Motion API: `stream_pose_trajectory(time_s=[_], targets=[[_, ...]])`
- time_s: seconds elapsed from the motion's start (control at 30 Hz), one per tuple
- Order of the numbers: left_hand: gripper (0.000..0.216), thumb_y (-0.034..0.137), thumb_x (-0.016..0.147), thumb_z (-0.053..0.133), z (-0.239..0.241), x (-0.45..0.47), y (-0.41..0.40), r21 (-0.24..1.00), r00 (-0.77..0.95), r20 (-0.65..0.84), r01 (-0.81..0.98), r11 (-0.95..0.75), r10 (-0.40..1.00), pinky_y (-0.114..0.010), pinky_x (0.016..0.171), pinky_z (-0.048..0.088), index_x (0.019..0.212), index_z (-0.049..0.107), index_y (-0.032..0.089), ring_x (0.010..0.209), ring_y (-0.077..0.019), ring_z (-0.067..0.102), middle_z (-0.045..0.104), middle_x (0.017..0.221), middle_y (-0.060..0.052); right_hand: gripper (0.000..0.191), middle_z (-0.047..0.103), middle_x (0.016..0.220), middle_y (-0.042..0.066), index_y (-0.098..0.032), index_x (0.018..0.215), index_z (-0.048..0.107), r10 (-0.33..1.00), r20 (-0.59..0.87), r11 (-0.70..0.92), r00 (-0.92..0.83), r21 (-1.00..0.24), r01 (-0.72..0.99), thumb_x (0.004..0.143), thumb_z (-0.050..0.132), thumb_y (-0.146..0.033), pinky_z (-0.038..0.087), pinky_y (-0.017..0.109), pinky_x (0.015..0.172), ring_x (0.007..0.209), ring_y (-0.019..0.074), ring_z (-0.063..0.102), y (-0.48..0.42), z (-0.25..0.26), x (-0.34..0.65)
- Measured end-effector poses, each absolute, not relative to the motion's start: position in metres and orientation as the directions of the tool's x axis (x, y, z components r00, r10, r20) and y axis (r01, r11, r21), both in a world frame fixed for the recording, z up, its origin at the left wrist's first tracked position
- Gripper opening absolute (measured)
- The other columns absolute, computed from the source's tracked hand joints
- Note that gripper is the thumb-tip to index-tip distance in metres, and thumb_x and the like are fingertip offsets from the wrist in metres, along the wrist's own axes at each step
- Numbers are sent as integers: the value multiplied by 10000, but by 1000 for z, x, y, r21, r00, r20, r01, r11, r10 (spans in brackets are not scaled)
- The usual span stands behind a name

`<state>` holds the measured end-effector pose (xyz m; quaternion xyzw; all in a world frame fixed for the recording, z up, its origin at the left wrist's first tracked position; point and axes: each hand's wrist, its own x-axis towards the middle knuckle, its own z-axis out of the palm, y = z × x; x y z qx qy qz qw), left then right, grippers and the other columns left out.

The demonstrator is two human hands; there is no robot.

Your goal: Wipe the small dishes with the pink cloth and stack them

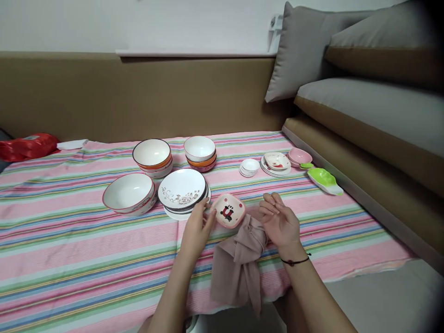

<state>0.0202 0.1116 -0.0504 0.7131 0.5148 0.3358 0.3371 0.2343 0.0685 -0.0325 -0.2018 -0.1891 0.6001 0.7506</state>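
Observation:
My left hand [198,226] grips the left rim of a small rounded-square dish [227,221] with a pink edge and a cat print, holding it tilted toward me. My right hand [280,222] is to the right of the dish, palm turned up and fingers curled together, with nothing visible in it; a dark cord bracelet is on the wrist. A knotted mauve cloth [239,259] hangs between my forearms, its upper edge close to the right hand. Just beyond my left hand is a stack of plates [182,187], the top one white with brown flowers.
Stacked bowls [128,194], [151,155], [200,150] stand at the left and back. Small white dishes [249,166], plates with a square dish [276,162], pink bowls [300,157] and a green dish [324,180] sit right. Cushions [374,101] border the striped cloth [86,259].

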Motion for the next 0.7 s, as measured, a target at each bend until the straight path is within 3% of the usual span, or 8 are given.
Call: stream_pose_trajectory(time_s=[0.1,0.2,0.33,0.43,0.7], targets=[[285,417,896,464,-46,26,108,831,167,165,507,-228,972,-235,585,388,995,564,170,637,-130,497,534,735,3,292,361,631,-74,-202,659,459,982,-14,145,190,-593,-792,668,745,-145,347,123,402,439,24,271,72,-36,239],[236,364,908,441,-46,35,101,807,297,116,529,-264,948,-222,545,333,828,561,177,563,-115,458,489,613,31,298,365,540,-98,-186,624,474,990,-59,65,130,-630,-774,688,766,-182,214,125,312,369,8,113,73,-38,242],[214,260,922,411,-54,54,85,580,620,105,597,-554,778,-238,562,339,803,568,178,635,-138,544,589,699,-7,407,200,371,-111,-193,528,420,991,-106,0,81,-606,-796,793,695,-335,147,158,302,345,39,54,75,-39,245],[282,246,942,367,-59,70,72,374,793,177,494,-785,583,-268,594,376,765,573,169,696,-167,564,606,761,-47,514,147,349,-98,-191,469,349,990,-127,-20,66,-581,-814,846,610,-423,143,177,312,339,50,54,79,-38,245],[264,403,826,613,-62,78,59,327,784,295,454,-829,546,-376,788,436,935,588,165,905,-243,548,622,938,-80,368,319,472,-76,-184,590,443,974,-192,11,123,-499,-867,815,637,-402,287,155,367,393,50,273,81,-35,248]])
